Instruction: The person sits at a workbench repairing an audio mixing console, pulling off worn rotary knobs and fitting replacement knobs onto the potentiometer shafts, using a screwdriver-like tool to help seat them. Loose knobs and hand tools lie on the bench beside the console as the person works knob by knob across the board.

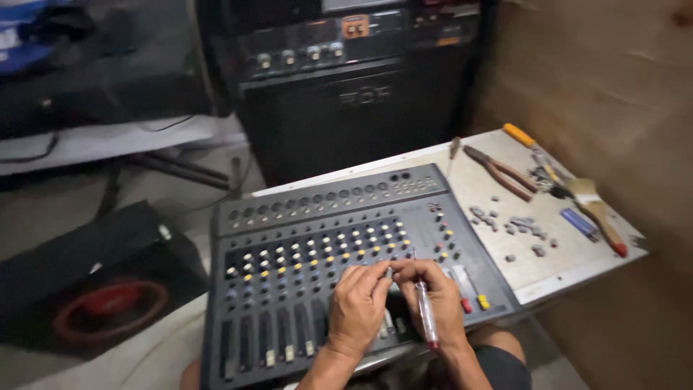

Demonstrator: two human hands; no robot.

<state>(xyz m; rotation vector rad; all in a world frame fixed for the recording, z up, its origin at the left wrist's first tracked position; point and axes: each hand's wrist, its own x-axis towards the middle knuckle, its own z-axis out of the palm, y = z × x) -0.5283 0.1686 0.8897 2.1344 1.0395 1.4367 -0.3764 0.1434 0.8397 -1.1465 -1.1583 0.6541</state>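
A grey audio mixer (pixel 317 217) with rows of small knobs and faders lies on a white table, tilted toward me. Both my hands rest on its lower right part. My left hand (pixel 359 307) pinches a small knob or part with its fingertips, which meet the fingertips of my right hand (pixel 437 292). A clear-handled screwdriver (pixel 426 314) with a red end is held in my right hand, its shaft pointing up toward the knobs.
On the table (pixel 534 263) right of the mixer lie pliers (pixel 502 172), a paintbrush (pixel 595 206), a yellow-handled tool (pixel 521 136), a blue lighter (pixel 580 224) and several loose grey knobs (pixel 516 227). A black amplifier (pixel 346 79) stands behind. A speaker with a red ring (pixel 108 307) sits lower left.
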